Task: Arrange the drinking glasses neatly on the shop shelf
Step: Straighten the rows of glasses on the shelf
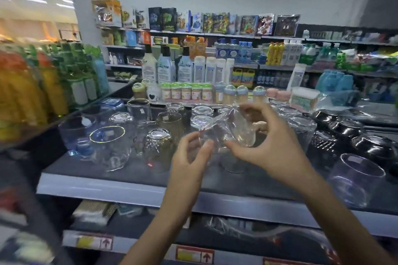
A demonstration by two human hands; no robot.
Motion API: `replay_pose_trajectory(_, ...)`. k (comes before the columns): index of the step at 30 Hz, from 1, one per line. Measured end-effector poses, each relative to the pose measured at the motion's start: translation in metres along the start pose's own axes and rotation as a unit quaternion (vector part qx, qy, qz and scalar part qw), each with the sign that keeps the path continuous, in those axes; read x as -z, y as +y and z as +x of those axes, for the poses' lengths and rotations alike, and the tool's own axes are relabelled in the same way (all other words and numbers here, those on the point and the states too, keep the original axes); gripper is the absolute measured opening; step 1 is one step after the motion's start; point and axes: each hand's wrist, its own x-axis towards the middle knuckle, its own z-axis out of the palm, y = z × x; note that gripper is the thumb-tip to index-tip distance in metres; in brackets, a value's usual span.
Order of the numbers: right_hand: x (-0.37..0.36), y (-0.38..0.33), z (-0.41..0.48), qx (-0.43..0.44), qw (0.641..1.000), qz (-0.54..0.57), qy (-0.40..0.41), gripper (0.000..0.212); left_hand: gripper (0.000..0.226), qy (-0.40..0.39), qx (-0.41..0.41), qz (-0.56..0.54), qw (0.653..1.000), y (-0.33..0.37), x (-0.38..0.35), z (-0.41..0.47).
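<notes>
A small clear drinking glass (228, 133) is held tilted in the air between both hands, above the middle of the dark shop shelf (137, 171) and touching nothing on it. The left hand (191, 157) grips its lower left side with curled fingers (207, 146) and the thumb. The right hand (265, 146) pinches it from the right, with the thumb low and the index finger arched over the top. Motion blur hides which end of the glass is the rim. The step in hand looks like turning the glass and setting it into line. To do this well, it should first be matched to the upturned clear tumblers (159, 135) standing just behind and to the left, then lowered straight down into a free spot and kept level so it lands flat. Both hands are best kept on it until it sits steady. The elbows and wrists should stay clear of the crowded glassware and of the glossy black bowls (344, 133) to the right.
</notes>
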Motion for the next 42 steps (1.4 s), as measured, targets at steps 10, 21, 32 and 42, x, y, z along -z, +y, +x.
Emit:
replay_pose_trajectory(10,-0.028,-0.007,0.071,0.055,0.961,-0.198,-0.186,0.075,0.080,0.003,-0.090,0.338,0.937,-0.026,0.027,0.010)
replay_pose_trajectory(21,-0.061,0.016,0.083,0.065,0.942,-0.212,-0.251,0.072,0.088,-0.032,-0.100,0.459,0.882,-0.033,0.024,0.030)
replay_pose_trajectory(32,-0.069,0.031,0.087,0.052,0.939,-0.218,-0.262,0.067,0.070,0.005,-0.085,0.499,0.862,-0.035,0.015,0.035)
replay_pose_trajectory(42,-0.062,0.030,0.081,0.049,0.933,-0.242,-0.260,0.059,0.061,-0.005,-0.073,0.487,0.870,-0.036,0.014,0.033)
